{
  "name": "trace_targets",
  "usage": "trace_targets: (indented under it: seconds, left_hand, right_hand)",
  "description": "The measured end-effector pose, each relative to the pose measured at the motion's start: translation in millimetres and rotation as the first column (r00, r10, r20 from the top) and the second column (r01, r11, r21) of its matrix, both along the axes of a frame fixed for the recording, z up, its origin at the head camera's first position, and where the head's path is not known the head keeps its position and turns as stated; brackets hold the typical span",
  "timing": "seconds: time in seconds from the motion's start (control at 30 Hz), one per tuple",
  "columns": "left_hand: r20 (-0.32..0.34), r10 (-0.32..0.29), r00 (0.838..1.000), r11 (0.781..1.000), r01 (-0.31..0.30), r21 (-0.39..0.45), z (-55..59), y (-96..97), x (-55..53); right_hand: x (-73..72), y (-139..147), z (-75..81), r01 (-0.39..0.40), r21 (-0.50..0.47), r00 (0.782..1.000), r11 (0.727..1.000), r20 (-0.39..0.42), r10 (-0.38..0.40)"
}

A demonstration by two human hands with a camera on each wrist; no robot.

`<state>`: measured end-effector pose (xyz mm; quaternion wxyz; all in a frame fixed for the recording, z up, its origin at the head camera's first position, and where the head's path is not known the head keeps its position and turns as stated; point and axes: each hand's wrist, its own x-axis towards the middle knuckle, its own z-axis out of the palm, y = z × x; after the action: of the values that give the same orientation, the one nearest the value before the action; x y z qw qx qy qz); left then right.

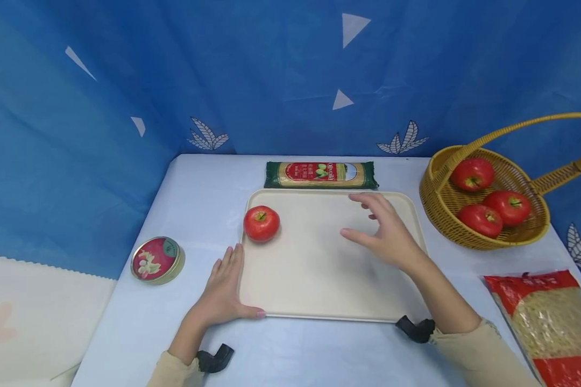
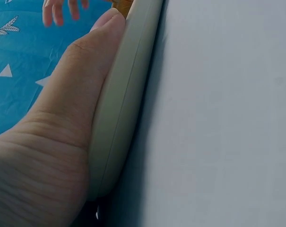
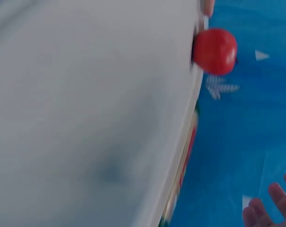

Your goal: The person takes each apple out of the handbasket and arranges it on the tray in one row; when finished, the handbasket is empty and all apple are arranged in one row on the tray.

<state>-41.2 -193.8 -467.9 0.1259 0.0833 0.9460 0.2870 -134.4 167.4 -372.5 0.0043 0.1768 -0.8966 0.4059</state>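
Note:
A cream rectangular tray [image 1: 314, 258] lies on the table with one red apple [image 1: 261, 223] at its far left corner. My left hand [image 1: 222, 295] rests against the tray's near left corner, fingers straight along the left side and thumb at the near edge. In the left wrist view the thumb [image 2: 81, 71] lies along the tray's rim [image 2: 126, 94]. Above the right half of the tray is my right hand [image 1: 384, 234], thumb and fingers spread apart with nothing between them. The right wrist view shows its fingertips [image 3: 277, 198] at the lower right corner, away from the apple.
Behind the tray lies a green-ended pack of spaghetti [image 1: 321, 175]. A yellow wicker basket [image 1: 438, 215] with a tall handle holds three apples at the right. Nearer on that side is a red-and-clear bag of pasta [image 1: 552, 322]. A round tin [image 1: 157, 260] stands to the left.

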Motion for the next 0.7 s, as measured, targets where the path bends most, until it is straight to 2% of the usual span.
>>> trace_targets:
  seconds: [0.17, 0.27, 0.37, 0.5, 0.7]
  left_hand:
    - [-0.003, 0.001, 1.000, 1.000, -0.001, 0.001, -1.0, -0.3, 0.5]
    - [-0.005, 0.000, 1.000, 1.000, 0.000, -0.002, -1.4, -0.6, 1.1]
    - [-0.010, -0.003, 1.000, 1.000, 0.002, -0.009, -2.1, -1.0, 1.5]
    - [-0.024, -0.005, 1.000, 1.000, 0.005, -0.007, -3.0, -1.3, 1.2]
    - [-0.038, -0.013, 0.999, 1.000, 0.013, 0.008, -3.5, -1.2, 0.3]
  right_hand:
    - [8.0, 51, 7.5, 0.161, 0.064, 0.986, 0.985, -0.059, -0.157]
    - [9.0, 84, 11.2, 0.273, 0.132, 0.959, 0.953, -0.111, -0.259]
    - [6.9, 119, 10.8, 0.375, 0.191, 0.926, 0.907, -0.126, -0.357]
    - [3.1, 160, 5.4, 0.456, 0.222, 0.889, 0.862, -0.072, -0.452]
    - [2.1, 200, -7.1, 0.504, 0.256, 0.846, 0.825, 0.048, -0.532]
